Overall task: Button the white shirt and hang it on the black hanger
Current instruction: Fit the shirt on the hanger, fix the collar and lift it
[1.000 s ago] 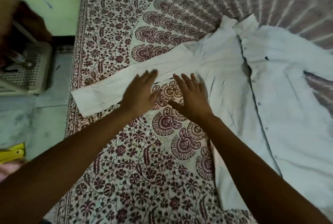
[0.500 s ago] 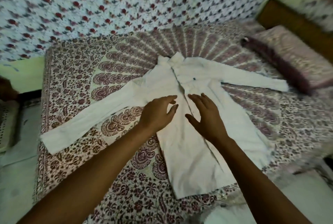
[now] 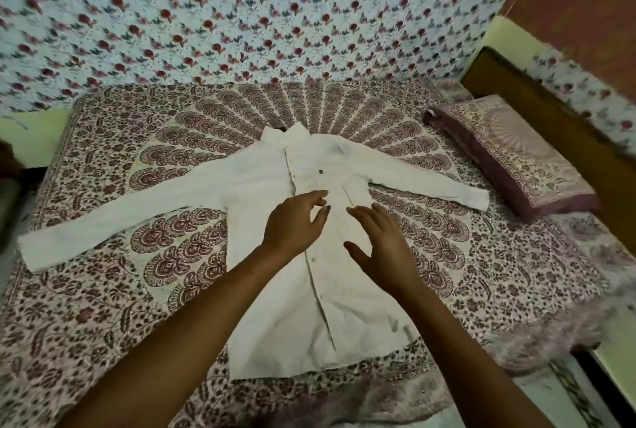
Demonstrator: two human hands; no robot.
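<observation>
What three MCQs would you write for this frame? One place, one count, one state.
1. Where are the left hand and right hand?
A) over the white shirt's front
B) on a cuff
C) on the floor

2. How many pillows show on the bed?
A) none
B) one
C) three

3. How does the shirt lie?
A) folded in half
B) flat, both sleeves spread
C) on a hanger

Key:
1 A, both hands are over the button strip at mid-chest.
2 B, only one shows, at the right end.
3 B, the body lies flat and a sleeve reaches out to each side.
</observation>
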